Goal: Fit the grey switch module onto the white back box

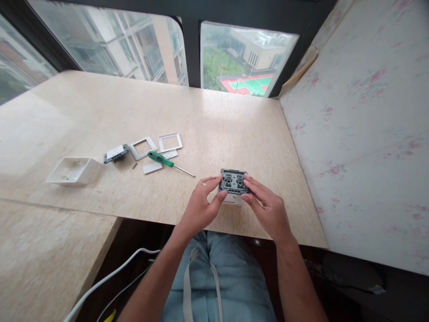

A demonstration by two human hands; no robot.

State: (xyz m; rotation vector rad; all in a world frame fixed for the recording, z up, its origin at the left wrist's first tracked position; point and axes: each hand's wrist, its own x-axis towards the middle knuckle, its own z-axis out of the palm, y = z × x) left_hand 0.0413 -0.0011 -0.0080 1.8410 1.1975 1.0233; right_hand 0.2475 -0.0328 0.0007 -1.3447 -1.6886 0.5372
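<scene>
A dark grey wall switch module [234,181] sits on top of a white mounting box [232,199] near the front edge of the ledge. My left hand [208,201] grips the module's left side, thumb at the front corner and fingers at the back. On the opposite side, my right hand [266,202] pinches the right edge in the same way. Two black switch mechanisms show on the module's upper face. A green-handled screwdriver [164,160] lies to the left of my hands, its shaft pointing towards them.
Left of the screwdriver are a white frame [135,151], a second frame [161,144], white cover plates [153,168], a socket module [115,154], small screws [134,166] and an open white box [72,172]. A papered wall [362,134] bounds the right; windows stand behind.
</scene>
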